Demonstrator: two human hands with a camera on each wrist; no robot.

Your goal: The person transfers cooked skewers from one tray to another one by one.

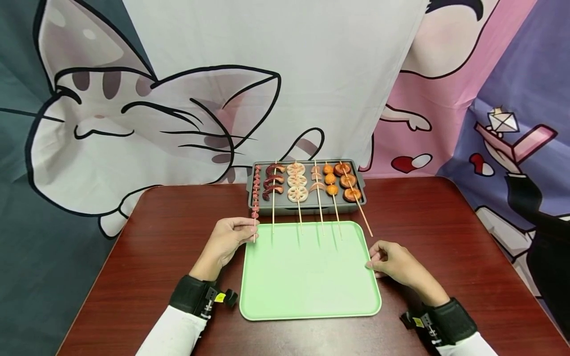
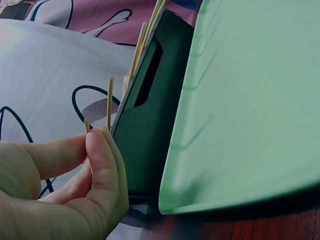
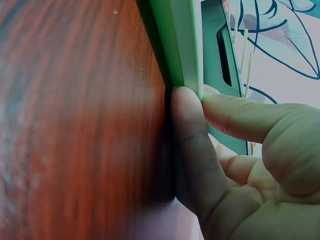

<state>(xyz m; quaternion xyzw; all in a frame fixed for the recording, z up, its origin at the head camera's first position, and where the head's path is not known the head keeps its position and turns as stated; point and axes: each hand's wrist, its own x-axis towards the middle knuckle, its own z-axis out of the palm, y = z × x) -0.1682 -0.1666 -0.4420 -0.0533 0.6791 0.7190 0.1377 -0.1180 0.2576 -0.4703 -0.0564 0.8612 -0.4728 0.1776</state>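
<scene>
My left hand (image 1: 229,240) pinches the bare lower end of a skewer of small pink pieces (image 1: 256,190), between thumb and fingers. In the left wrist view only a short tip of its stick (image 2: 87,125) shows above the fingertips. This skewer lies along the left end of a dark grey grill pan (image 1: 287,211). On the tabletop in front of the pan is a light green tray (image 1: 311,277), bare on top. My right hand (image 1: 396,264) grips the tray's right rim; in the right wrist view, thumb and finger pinch its edge (image 3: 182,45).
Beside the held skewer, the pan carries skewers of octopus-like pieces (image 1: 273,180), lotus root slices (image 1: 297,182), pinkish slices (image 1: 317,186), orange balls (image 1: 331,179) and brown mushroom-like caps (image 1: 352,194). Their sticks overhang the tray's far edge. Behind the brown table (image 1: 156,247) hangs a printed cloth (image 1: 334,74).
</scene>
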